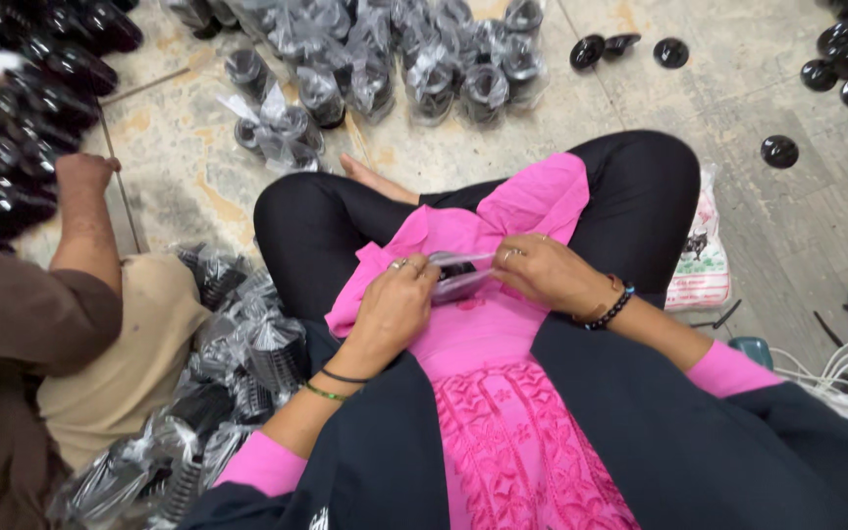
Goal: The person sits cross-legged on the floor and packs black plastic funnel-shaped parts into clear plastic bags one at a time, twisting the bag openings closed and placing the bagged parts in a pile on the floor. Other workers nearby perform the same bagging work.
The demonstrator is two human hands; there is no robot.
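Observation:
I sit cross-legged on the floor in a pink tunic and black leggings. My left hand (392, 306) and my right hand (545, 272) both grip a small clear plastic bag (460, 276) over my lap. A dark round part shows inside the bag. My left fingers pinch its left side, my right fingers pinch its upper right edge. Both hands wear rings, and bracelets circle both wrists.
Bagged black round parts (414, 59) are piled on the floor ahead, with more bagged parts (238, 363) at my left. Loose black caps (669, 51) lie at the upper right. Another person's hand (82, 175) reaches into a black pile (22, 118) at left. White cables (841, 373) lie at right.

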